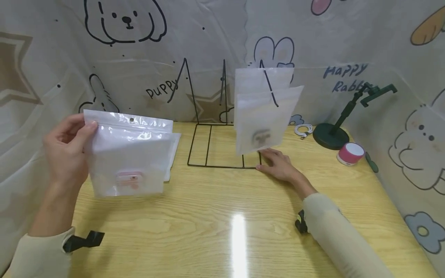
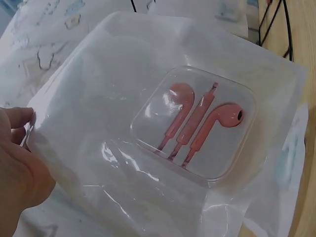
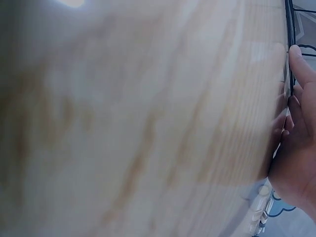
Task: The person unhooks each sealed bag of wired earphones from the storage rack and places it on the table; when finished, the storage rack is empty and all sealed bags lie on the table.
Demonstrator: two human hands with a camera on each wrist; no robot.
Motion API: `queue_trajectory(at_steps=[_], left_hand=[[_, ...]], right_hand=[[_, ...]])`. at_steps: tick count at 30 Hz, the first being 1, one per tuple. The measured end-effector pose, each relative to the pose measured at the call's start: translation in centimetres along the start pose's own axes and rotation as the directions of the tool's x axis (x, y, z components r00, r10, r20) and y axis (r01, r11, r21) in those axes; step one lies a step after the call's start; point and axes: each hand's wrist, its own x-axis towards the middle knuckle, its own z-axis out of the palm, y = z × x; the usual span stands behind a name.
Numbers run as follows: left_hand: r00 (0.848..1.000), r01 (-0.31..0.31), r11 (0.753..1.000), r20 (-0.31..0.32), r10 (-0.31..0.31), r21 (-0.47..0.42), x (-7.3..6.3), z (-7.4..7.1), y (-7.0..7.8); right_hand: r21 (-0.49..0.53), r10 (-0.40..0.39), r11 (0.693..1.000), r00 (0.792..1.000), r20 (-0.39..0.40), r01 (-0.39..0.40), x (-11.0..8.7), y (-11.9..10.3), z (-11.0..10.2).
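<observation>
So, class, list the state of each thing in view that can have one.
Left hand: pinching the held pouch
The held pouch: raised, slightly tilted
Pink earphones: cased, inside that pouch
Rear pouch: mostly hidden
Right hand: touching the wire rack
The wire rack: standing
Hanging pouches: overlapping
White cable: coiled
Green stand: upright
Pink-sided round item: white face up

The head view is bright and fairly even, a white strip of glare (image 1: 239, 243) crossing the wood-grain tabletop (image 1: 194, 220) between the left hand (image 1: 66, 152) and the right hand (image 1: 279, 166). Soft shadows lie near each. Highlights glint across the zip-top pouch (image 1: 130, 154) at the left hand. Beside the right hand, its wrist view is hazy, blurred and seemingly dimmer.
</observation>
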Motion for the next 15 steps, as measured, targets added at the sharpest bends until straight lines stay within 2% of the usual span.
queue_trajectory(at_steps=[3, 7, 11, 15], left_hand=[[0.996, 0.078, 0.996, -0.042, -0.08, -0.034, 1.2, -0.8, -0.8], [0.982, 0.182, 0.981, -0.039, -0.185, -0.062, 2.9, -2.0, -2.5], [0.955, 0.296, 0.953, -0.009, -0.297, -0.067, 4.1, -3.4, -4.5], [0.934, 0.356, 0.93, 0.008, -0.356, -0.09, 4.9, -4.4, -6.5]], right_hand=[[0.012, 0.003, 1.0, 1.0, -0.002, -0.003, -0.2, 0.0, -0.3], [0.031, -0.016, 0.999, 1.0, -0.022, 0.017, -0.3, 0.0, -0.4], [0.01, -0.061, 0.998, 0.996, -0.061, 0.062, -0.2, 0.0, -0.2], [-0.014, -0.088, 0.996, 0.994, -0.07, 0.087, -0.1, 0.1, 0.0]])
